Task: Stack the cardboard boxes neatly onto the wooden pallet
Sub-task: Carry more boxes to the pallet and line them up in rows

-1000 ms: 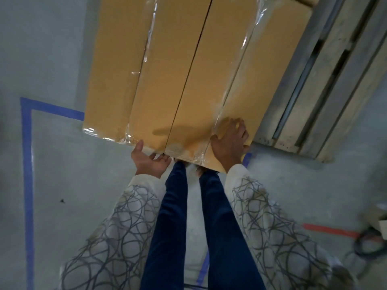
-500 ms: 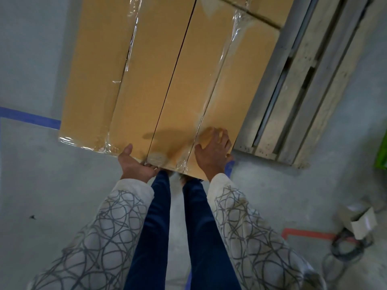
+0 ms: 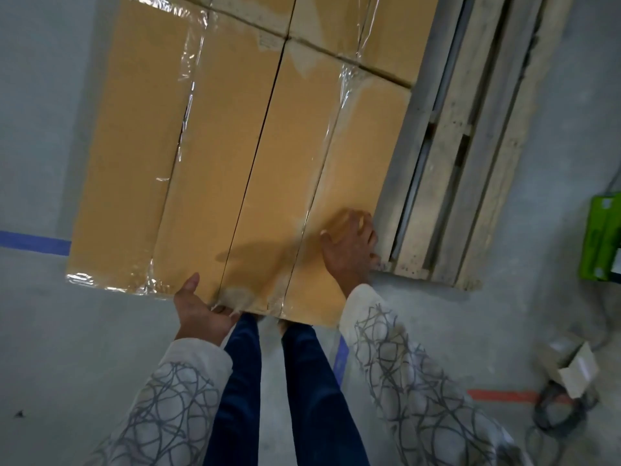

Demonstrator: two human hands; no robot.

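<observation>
A large flat cardboard box (image 3: 235,156), taped with clear tape, fills the middle of the view and lies tilted toward the wooden pallet (image 3: 470,163) on its right. My left hand (image 3: 198,311) grips the box's near edge, thumb on top and fingers hidden underneath. My right hand (image 3: 349,250) presses on the box's top by its right edge, fingers spread, right next to the pallet's near corner. A second cardboard box (image 3: 336,18) lies just beyond the first, at the top of the view.
Grey concrete floor all around. A blue tape line (image 3: 33,242) runs on the left and an orange tape strip (image 3: 504,396) on the right. A green object (image 3: 601,243) stands at the right edge. A small white carton (image 3: 578,371) and dark cables lie at lower right.
The box and both hands have shifted right, closer to the pallet. My right hand has slid toward the box's right edge. The blue tape corner has passed out of view.
</observation>
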